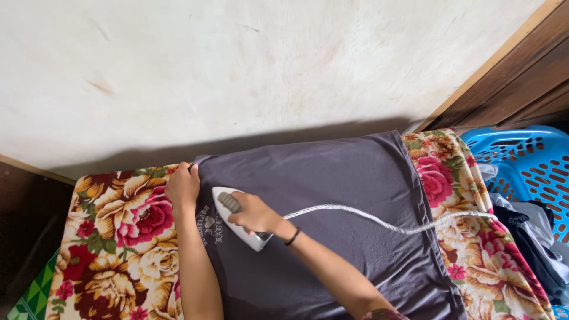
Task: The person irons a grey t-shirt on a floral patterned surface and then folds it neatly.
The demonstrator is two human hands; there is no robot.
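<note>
Your right hand (256, 214) was wrapped around the handle of a white iron (236, 218), fingers curled shut on the grip, w/ a dark band round the wrist. The iron sat flat on a dark grey garment (349, 195), near its left edge, nose pointing up-left toward the wall. Just below the iron there was a small pale print on the fabric; too small to make out.

Your left hand (182, 185) lay at the garment's upper-left corner, fingers bent & pressed together, pinching the cloth's edge right where it met the floral blanket (118, 237). The two hands were near each other, not touching.

The grey garment was spread across the middle of the blanket, which covered the surface under it & showed on both sides, big pink & cream flowers. A white braided cord (367, 216) ran from the iron's back end to the right, across the garment & over the blanket's right part.

At far right stood a blue plastic laundry basket (533, 163) w/ clothes in it, grey & dark pieces, beside the blanket's edge. Behind everything was a pale wall (237, 65); wooden panelling (521, 71) at upper right.
</note>
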